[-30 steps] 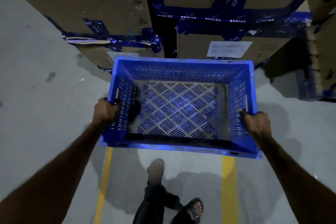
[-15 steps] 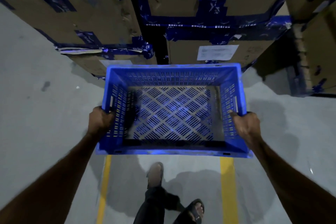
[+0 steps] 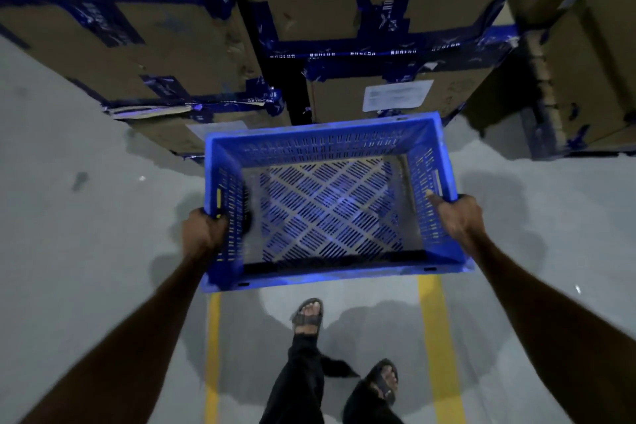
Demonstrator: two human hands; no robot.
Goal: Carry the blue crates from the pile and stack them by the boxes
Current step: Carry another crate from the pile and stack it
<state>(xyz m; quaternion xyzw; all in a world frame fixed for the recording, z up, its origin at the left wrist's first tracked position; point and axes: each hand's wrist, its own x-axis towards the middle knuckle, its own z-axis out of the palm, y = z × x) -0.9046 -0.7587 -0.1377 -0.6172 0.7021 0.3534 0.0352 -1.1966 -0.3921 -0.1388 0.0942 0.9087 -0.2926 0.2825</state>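
Note:
An empty blue crate (image 3: 327, 272) with slotted walls and a lattice floor hangs in the middle of the view, held level above the grey floor. My left hand (image 3: 204, 229) grips its left wall at the handle slot. My right hand (image 3: 459, 218) grips its right wall, thumb inside the rim. The crate's far wall is close to a stack of cardboard boxes (image 3: 395, 21) bound with blue tape, which fills the top of the view. No other crates are visible.
A dark gap (image 3: 278, 89) runs between the left boxes (image 3: 130, 45) and the middle stack. More boxes (image 3: 585, 79) stand at the right. Two yellow lines (image 3: 435, 337) run along the grey floor under me. My sandalled feet (image 3: 309, 315) are below the crate.
The boxes have come nearer and now rise higher in the view. The crate sits lower and closer to them, still held by both hands. My feet have stepped forward.

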